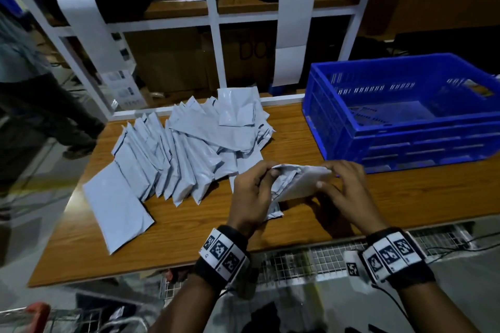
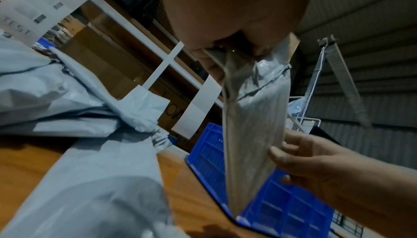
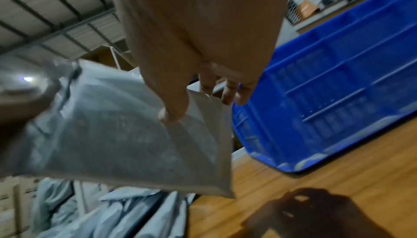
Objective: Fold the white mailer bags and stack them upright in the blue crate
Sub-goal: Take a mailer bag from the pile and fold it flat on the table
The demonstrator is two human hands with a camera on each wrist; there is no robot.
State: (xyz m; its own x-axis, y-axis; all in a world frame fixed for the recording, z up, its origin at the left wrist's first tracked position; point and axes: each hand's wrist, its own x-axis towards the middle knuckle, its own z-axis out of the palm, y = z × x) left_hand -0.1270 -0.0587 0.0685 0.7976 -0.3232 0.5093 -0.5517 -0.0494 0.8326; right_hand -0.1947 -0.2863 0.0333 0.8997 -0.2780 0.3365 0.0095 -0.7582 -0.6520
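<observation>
A white mailer bag point(image 1: 293, 184) hangs between both hands just above the wooden table point(image 1: 189, 224), near its front edge. My left hand point(image 1: 254, 189) grips the bag's crumpled left end point(image 2: 252, 74). My right hand point(image 1: 341, 186) pinches its right edge, thumb on the front face point(image 3: 173, 115), fingers behind. The bag point(image 3: 126, 134) looks partly folded. A spread pile of white mailer bags point(image 1: 176, 151) lies on the table to the left. The blue crate point(image 1: 405, 111) stands at the back right of the table; its inside shows no upright bags.
A white shelf frame point(image 1: 213, 21) with hanging paper strips rises behind the table. Another person's legs point(image 1: 40, 116) stand at the far left. A wire mesh point(image 1: 311, 259) sits below the table's front edge.
</observation>
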